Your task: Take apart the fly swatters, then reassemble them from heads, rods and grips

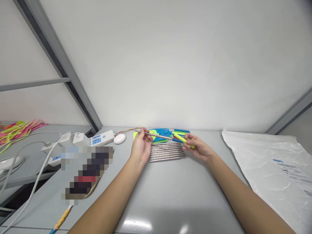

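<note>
My left hand (142, 148) pinches a thin metal rod (159, 135) that points right, its far end close to a yellow-green handle tube (179, 137). That tube is gripped by the fingers of my right hand (198, 147), tilted down to the right. Whether rod and tube touch, I cannot tell. Below and between the hands lies a row of several metal rods (167, 152). Behind the held rod are blue and yellow-green perforated plastic pieces (164, 132), like fly swatter heads, partly hidden by my left hand. More blue and yellow-green tubes (182, 130) lie at the back, behind my right hand.
On the left are a power strip (102, 137) with plugs, a round white device (119, 139) and a blurred-out flat object (91, 172) with a cable. Pink and yellow cords (23, 130) lie farther left. A white plastic bag (263, 165) covers the right side. A wall (170, 65) stands behind.
</note>
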